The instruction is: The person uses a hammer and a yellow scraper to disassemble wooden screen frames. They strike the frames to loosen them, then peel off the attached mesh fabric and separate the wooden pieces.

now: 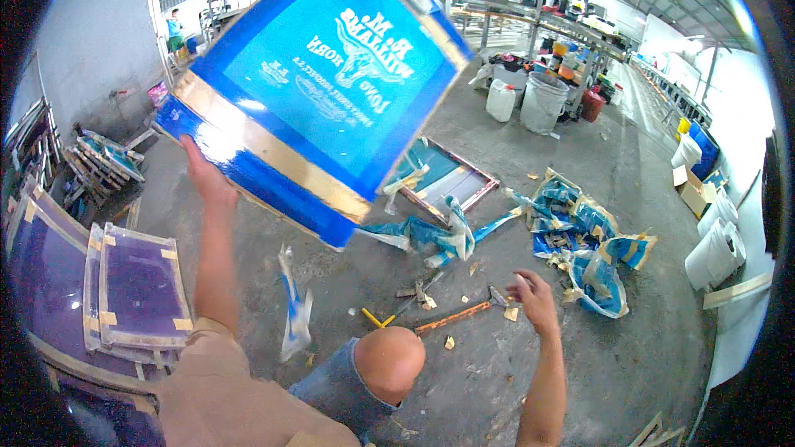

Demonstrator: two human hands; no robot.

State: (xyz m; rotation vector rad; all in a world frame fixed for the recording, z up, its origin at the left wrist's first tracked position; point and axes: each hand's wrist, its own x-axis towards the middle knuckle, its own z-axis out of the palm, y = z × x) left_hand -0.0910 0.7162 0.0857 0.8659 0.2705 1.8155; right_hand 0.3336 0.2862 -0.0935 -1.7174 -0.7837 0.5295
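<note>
My left hand (207,178) grips the lower left edge of a screen printing frame (273,99), raised and tilted in front of me. Its mesh is light blue with white lettering, bordered by dark blue and tan tape. Low over the floor, my right hand (534,302) holds nothing; its fingers are apart and slightly bent. Just left of it lies a long tool with an orange handle (455,317) and a metal head. A yellow-handled tool (378,319) rests farther left, beside my bare knee.
Crumpled blue mesh and tape (596,232) lie on the right floor. Another frame (451,178) lies flat beyond. Purple screens (145,281) lean at left. Buckets (544,103) stand near shelving at the back; white pails (714,255) line the right wall. A person (175,33) is far back left.
</note>
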